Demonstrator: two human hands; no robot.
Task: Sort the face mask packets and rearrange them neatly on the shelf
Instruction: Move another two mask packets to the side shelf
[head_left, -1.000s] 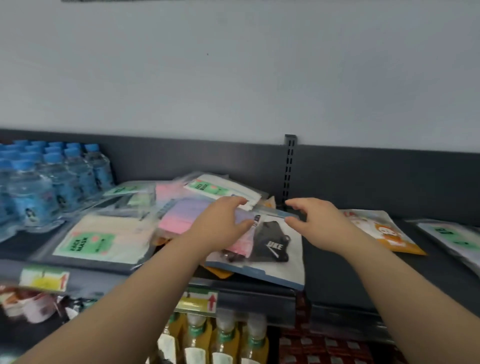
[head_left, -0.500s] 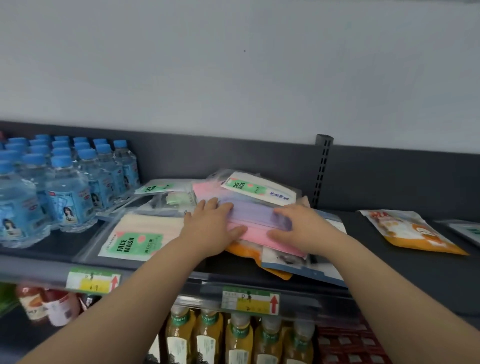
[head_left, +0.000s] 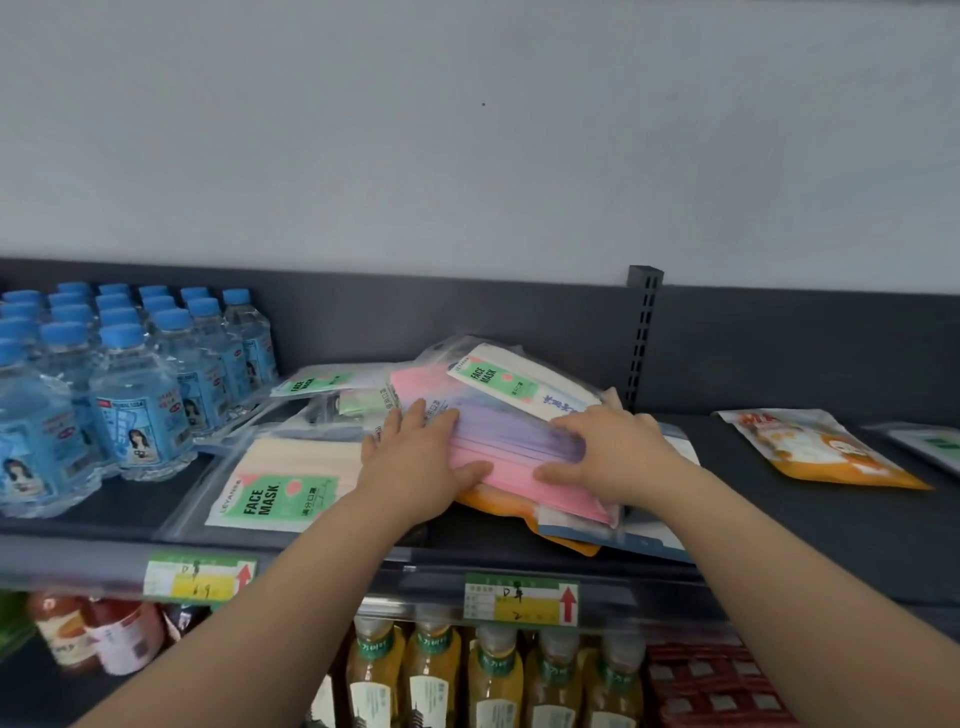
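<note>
We are looking down at a dark shelf (head_left: 779, 525) where a loose, crooked pile of face mask packets is lying at the centre. We are holding the pink-and-purple packet (head_left: 514, 460) on top of that pile. Our left hand (head_left: 415, 462) is pressing flat on its 9 o'clock end with straight fingers, and our right hand (head_left: 608, 457) is curling its fingers and thumb around its 3 o'clock end. A white packet (head_left: 519, 387) is overlapping its far edge at 12 o'clock. An orange packet (head_left: 519, 512) and a blue-edged packet (head_left: 649, 545) are poking out beneath at 6 o'clock, close to the shelf's front lip. A beige packet (head_left: 280, 483) is lying at 9 o'clock, with water bottles (head_left: 135, 405) beyond it. We are judging the risks: lifting could drag the slippery white packet along, and sliding the pile forward could push the lower packets off the lip. A wide sweep towards 9 o'clock could knock the bottles.
</note>
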